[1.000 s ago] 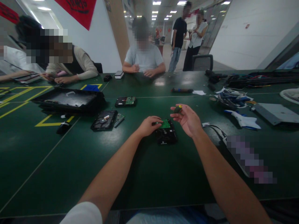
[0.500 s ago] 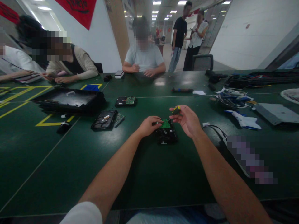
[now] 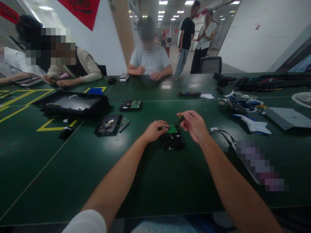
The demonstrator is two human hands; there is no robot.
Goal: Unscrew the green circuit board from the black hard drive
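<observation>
A black hard drive [image 3: 173, 141] with a green circuit board [image 3: 172, 128] lies on the table in front of me. My left hand [image 3: 155, 130] is closed on its left edge, fingertips at the board. Just to the right of the drive, my right hand [image 3: 193, 125] pinches a small screwdriver [image 3: 181, 117] with a yellow and dark handle. The screwdriver is held above the drive's right side; I cannot tell whether its tip touches anything.
Left of the drive lie another hard drive [image 3: 108, 124], a loose circuit board [image 3: 124, 124] and a third drive [image 3: 130, 105]. Stacked black trays [image 3: 73, 106] stand farther left. At right are a power strip [image 3: 255, 165], gloves [image 3: 254, 124] and a metal box [image 3: 289, 117]. Co-workers [image 3: 150, 61] sit opposite.
My right hand has turned and its fingers have curled further round the screwdriver, whose handle shows at a different angle. My left hand and the hard drive stay in place.
</observation>
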